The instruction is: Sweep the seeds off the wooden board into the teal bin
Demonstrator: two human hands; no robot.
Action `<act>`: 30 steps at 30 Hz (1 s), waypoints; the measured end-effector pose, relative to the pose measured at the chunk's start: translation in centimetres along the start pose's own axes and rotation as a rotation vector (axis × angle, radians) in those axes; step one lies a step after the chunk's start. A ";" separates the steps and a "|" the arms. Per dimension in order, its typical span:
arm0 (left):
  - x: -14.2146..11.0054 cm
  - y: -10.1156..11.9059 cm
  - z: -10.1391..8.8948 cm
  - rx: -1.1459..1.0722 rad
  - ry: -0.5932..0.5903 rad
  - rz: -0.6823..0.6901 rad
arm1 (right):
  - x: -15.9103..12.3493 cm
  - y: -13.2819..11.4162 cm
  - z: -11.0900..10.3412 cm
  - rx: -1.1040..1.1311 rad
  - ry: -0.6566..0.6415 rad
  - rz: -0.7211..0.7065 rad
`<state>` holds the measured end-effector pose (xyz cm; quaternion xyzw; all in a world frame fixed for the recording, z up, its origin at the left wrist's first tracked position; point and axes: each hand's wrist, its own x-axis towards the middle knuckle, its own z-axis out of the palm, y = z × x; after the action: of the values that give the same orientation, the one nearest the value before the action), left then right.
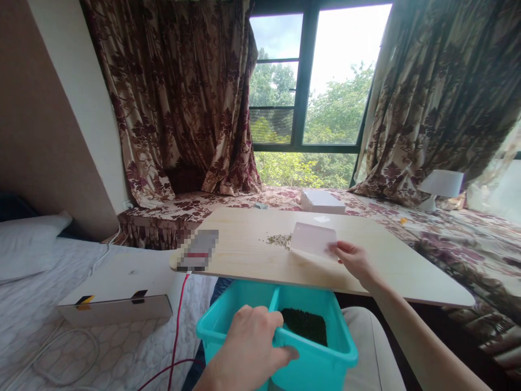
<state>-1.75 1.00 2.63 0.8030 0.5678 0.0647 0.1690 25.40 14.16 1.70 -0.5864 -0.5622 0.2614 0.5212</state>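
A turquoise two-compartment bin (345, 347) stands below the near edge of the pale wooden tabletop (391, 260). My left hand (254, 339) is closed on its near rim, where the divider meets it. Dark green grains (304, 325) lie in the right compartment; the visible part of the left compartment shows bare plastic. Above the tabletop, my right hand (353, 259) pinches a thin, translucent white plastic sheet (313, 239) by its right edge. Just left of that sheet, small greenish grains (279, 240) are scattered on the wood. They are too small to name exactly.
A pixelated flat device (198, 251) with a red cable (176, 331) lies at the tabletop's left end. On the bed at left sits a white box (118, 288). Beyond the tabletop are another white box (322, 201) and a lamp (442, 184).
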 end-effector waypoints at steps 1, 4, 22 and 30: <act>0.0 -0.1 0.0 0.009 -0.006 -0.009 | 0.0 0.0 0.1 -0.001 -0.003 -0.003; -0.1 -0.4 -0.1 0.027 -0.013 -0.029 | 0.0 -0.3 0.4 -0.005 -0.012 -0.014; -0.1 -1.4 -0.3 0.018 0.083 -0.028 | 0.3 -0.7 1.4 0.015 -0.055 0.014; 0.1 -1.6 -0.4 0.035 0.083 -0.052 | -0.8 -0.8 0.0 0.040 -0.037 0.025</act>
<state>-3.24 1.66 2.42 0.7874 0.5962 0.0838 0.1328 24.88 13.29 2.14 -0.5780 -0.5591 0.2898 0.5190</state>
